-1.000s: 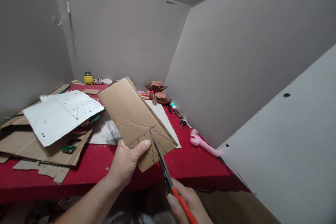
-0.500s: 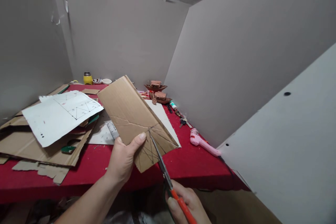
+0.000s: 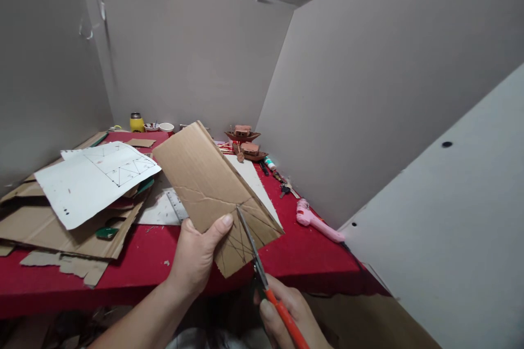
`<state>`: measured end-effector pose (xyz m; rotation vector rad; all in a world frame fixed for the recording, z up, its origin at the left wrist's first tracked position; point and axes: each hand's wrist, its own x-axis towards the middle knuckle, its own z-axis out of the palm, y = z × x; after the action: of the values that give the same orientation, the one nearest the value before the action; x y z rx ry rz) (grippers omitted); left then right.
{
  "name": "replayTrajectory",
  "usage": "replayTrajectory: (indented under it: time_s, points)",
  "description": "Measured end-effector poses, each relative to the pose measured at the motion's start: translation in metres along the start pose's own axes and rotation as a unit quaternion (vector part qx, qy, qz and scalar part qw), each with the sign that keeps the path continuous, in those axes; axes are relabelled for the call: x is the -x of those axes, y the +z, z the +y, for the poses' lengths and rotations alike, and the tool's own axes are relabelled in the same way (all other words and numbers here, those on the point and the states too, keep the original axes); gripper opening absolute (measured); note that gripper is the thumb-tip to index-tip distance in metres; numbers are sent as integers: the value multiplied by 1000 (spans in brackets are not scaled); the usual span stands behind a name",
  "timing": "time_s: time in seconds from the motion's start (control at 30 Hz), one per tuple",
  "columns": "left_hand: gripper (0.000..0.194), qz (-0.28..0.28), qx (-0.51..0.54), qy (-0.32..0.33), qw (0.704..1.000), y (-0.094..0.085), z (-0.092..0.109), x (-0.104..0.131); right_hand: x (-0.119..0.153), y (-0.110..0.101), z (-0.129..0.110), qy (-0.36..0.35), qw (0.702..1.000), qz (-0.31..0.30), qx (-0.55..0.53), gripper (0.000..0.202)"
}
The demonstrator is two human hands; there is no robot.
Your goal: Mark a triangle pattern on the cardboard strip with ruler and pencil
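A tilted piece of brown cardboard (image 3: 204, 169) with dark pencil lines near its lower end is held above the table by my left hand (image 3: 196, 253), thumb on top and fingers behind it. My right hand (image 3: 289, 311) grips scissors with orange handles (image 3: 282, 313). One scissor blade lies over the cardboard's face, its tip close to where the drawn lines meet, a little right of my left thumb. The other blade is mostly hidden. Under the cardboard are white paper (image 3: 155, 210) and a ruler (image 3: 176, 204).
White sheets with line drawings (image 3: 98, 180) lie on stacked cardboard (image 3: 65, 229) at left. Small model boats (image 3: 242, 132), keys (image 3: 290, 189) and a pink glue gun (image 3: 317, 222) are along the right side of the red table (image 3: 151, 262). A yellow jar (image 3: 136, 122) stands behind.
The cardboard and my left hand have shifted slightly right and down. The scissor blade tip has moved a little right and up, still by the meeting point of the lines.
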<state>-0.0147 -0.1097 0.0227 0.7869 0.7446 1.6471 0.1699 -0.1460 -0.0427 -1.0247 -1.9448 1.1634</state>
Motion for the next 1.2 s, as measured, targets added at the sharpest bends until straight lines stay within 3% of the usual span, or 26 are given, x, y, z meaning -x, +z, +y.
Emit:
replayTrajectory:
  time_s: [0.33, 0.5, 0.63, 0.8, 0.9, 1.2]
  points:
    - [61, -13, -1, -1, 1000, 4, 0, 4, 5, 8, -8, 14, 999, 32, -34, 46]
    - [65, 12, 28, -19, 999, 6, 7, 1, 5, 4, -1, -10, 1000, 23, -15, 48]
    - [60, 2, 31, -16, 999, 8, 8, 1, 6, 2, 2, 23, 999, 37, 14, 46]
    - [64, 5, 34, -23, 999, 8, 4, 5, 1, 1, -5, 3, 1000, -1, 4, 49]
    - [65, -1, 40, -30, 999, 9, 3, 5, 0, 3, -8, 5, 1000, 10, -9, 48]
    - [62, -7, 35, -37, 999, 9, 4, 6, 7, 1, 6, -2, 1000, 20, 13, 48]
